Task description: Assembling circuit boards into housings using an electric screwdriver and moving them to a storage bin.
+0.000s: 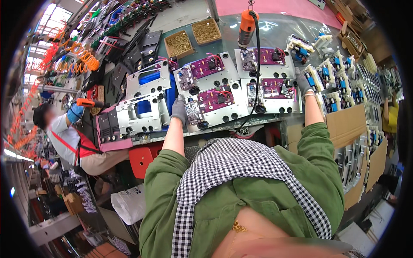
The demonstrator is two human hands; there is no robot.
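Center frame, four metal plates (240, 103) carrying purple circuit boards (214, 99) lie in rows on a desk (273, 34). A gloved left hand (179, 110) and right hand (304, 81) flank them, perhaps squaring edges; finger grip unclear. An orange screwdriver (246, 30) hangs above, likely for reach.

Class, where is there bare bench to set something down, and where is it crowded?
Bare bench shows between the right-hand box of brass-coloured pieces and the hanging orange screwdriver, and again right of the screwdriver, below the pink sheet. Between the left hand and right hand it's crowded with metal plates and circuit boards; blue-and-white parts crowd the right side.
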